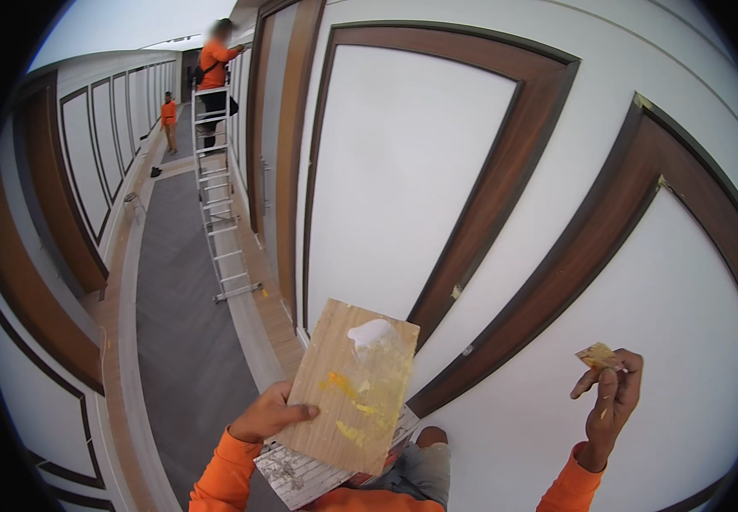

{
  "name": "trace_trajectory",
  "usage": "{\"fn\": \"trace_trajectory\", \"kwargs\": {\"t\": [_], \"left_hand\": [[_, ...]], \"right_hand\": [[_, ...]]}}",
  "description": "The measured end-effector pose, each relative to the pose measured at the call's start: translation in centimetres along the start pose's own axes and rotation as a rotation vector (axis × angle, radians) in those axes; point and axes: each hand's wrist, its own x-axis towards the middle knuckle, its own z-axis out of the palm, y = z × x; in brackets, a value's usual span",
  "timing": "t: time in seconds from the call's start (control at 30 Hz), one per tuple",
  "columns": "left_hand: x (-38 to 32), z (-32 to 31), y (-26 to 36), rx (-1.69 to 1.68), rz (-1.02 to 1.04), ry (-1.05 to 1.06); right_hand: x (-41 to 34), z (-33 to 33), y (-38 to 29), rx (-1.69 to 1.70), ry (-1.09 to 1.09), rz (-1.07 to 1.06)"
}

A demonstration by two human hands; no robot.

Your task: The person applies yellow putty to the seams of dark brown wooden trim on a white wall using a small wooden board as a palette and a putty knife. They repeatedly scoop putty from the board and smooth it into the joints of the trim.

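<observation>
My left hand (273, 411) grips the left edge of a wood-grain board (318, 377), thumb on its face. White paste (371, 332) sits near the board's top, with yellow and orange smears (356, 400) below it. At the right, my right hand (615, 397) pinches a small, paste-stained flat scraper (598, 357) between thumb and fingers. It is held up in front of a white wall panel (682, 307), apart from the board. Dark brown wooden moulding (574, 281) frames that panel, and pale filler patches (643, 100) show at its corners.
A paint-marked platform (295, 477) lies beneath the board, by my knee. Down the corridor, a person in an orange top (214, 61) stands on an aluminium ladder (218, 211). Another person (169, 121) stands farther off. A stool (132, 203) is along the left wall.
</observation>
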Motion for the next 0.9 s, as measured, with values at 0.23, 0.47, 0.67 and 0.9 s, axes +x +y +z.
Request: {"fn": "trace_trajectory", "kwargs": {"t": [0.23, 0.47, 0.67, 0.9], "left_hand": [[-4.4, 0.0, 2.0, 0.012, 0.156, 0.295], [-5.5, 4.6, 4.6, -0.006, 0.159, 0.329], [-5.6, 7.4, 3.0, -0.057, 0.147, 0.354], [-4.9, 7.2, -2.0, -0.176, 0.151, 0.327]], "right_hand": [[-3.2, 2.7, 5.4, 0.123, -0.305, 0.236], [-1.7, 10.3, 3.8, 0.180, -0.406, 0.089], [0.4, 14.6, 1.0, 0.019, -0.474, -0.148], [0.9, 16.8, 2.9, -0.047, -0.665, -0.185]]}}
